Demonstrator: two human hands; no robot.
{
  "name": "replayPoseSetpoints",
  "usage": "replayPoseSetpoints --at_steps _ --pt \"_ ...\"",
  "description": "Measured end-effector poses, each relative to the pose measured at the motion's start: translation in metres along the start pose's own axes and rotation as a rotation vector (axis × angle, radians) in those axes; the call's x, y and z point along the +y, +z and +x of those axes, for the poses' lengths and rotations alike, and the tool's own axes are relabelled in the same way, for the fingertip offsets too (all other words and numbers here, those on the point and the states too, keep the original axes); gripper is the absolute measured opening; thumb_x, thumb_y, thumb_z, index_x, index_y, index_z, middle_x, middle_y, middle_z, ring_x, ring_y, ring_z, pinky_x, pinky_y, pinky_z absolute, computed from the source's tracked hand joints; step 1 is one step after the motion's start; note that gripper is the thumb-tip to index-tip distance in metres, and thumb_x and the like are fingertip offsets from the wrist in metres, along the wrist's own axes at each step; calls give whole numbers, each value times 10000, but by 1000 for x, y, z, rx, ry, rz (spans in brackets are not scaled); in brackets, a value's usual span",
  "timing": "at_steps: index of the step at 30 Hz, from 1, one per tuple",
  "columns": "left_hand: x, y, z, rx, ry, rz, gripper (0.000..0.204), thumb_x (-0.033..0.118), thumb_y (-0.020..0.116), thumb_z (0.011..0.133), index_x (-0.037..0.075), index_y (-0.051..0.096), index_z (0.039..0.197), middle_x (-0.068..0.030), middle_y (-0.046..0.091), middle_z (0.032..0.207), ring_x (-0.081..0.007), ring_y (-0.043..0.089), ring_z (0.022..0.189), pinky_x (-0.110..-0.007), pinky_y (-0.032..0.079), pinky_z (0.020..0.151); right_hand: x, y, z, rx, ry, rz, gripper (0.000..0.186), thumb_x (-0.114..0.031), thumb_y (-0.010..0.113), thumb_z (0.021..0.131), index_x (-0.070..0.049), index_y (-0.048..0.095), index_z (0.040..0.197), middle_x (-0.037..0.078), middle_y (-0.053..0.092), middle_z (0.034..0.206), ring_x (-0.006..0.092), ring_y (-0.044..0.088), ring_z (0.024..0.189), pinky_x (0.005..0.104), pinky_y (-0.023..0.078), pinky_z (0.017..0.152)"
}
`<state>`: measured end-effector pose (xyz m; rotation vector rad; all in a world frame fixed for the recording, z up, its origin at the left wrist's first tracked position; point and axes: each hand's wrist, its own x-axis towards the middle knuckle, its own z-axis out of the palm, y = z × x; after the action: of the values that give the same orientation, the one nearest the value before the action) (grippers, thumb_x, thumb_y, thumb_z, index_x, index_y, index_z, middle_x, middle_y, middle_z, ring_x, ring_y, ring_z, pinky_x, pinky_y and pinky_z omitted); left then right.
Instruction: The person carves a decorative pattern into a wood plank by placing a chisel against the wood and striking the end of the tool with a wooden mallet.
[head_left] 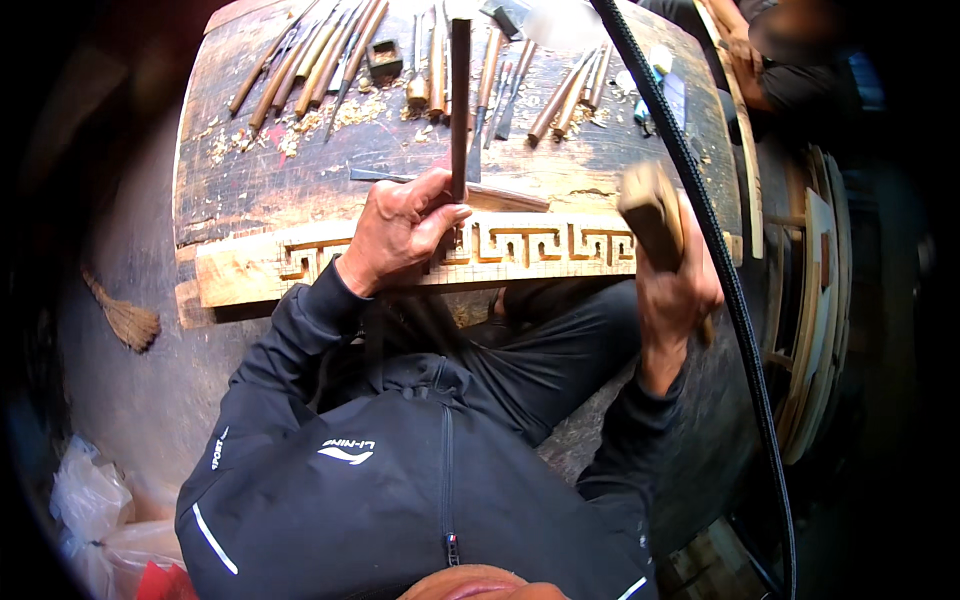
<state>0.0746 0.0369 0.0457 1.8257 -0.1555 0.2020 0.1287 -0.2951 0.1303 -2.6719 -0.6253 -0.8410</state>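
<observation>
A long pale wooden board (240,268) with a carved angular meander pattern lies along the near edge of the workbench. My left hand (395,228) is closed around a dark chisel (460,110), held upright over the carved grooves; its lower tip is hidden behind the fingers. To the right, my right hand (683,297) grips a wooden mallet (652,208), raised near the board's right end and apart from the chisel. Just behind the board, another chisel (510,197) lies flat on the bench, partly hidden by my left hand.
Several carving tools (325,55) lie across the far side of the workbench (215,185), among wood shavings (365,108) and a small dark box (384,62). A black cable (715,225) hangs down at the right. A hand broom (125,315) lies on the floor at left. Another person (790,60) sits far right.
</observation>
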Motion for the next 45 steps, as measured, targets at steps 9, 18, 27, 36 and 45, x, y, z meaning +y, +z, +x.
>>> replayPoseSetpoints --at_steps 9,18,27,36,45 --pt "-2 -2 6 1 120 145 245 147 821 996 10 720 1172 -247 708 819 -452 741 738 -446 557 628 -66 50 185 -197 -283 161 338 -127 764 1010 -88 768 1346 139 831 1011 268 825 828 428 660 729" --pt "-25 5 0 -1 27 -59 58 24 781 1029 -18 742 1039 -60 783 818 -81 709 758 -286 554 680 -114 29 219 -182 -385 206 406 -90 812 895 -157 783 1294 108 830 919 280 813 804 434 633 725" --pt "-5 2 -4 -2 71 -6 73 33 780 1037 -21 731 1029 -79 779 809 -83 721 751 -290 559 675 -110 17 203 -10 -172 419 408 -207 805 991 -155 734 1390 122 831 911 257 799 704 423 654 714" --pt "-6 -1 -6 1 196 129 113 26 814 999 31 701 1007 -110 727 743 -196 725 640 -335 545 626 -83 11 153 43 -363 37 483 -25 799 907 -87 734 1382 139 815 1063 248 779 767 373 612 618" --pt "-13 7 -4 10 201 99 155 46 837 987 50 690 1037 -129 721 755 -256 756 660 -348 553 630 9 14 12 19 -117 -85 718 -40 844 752 -128 742 1458 121 796 1264 331 786 1012 438 628 868"
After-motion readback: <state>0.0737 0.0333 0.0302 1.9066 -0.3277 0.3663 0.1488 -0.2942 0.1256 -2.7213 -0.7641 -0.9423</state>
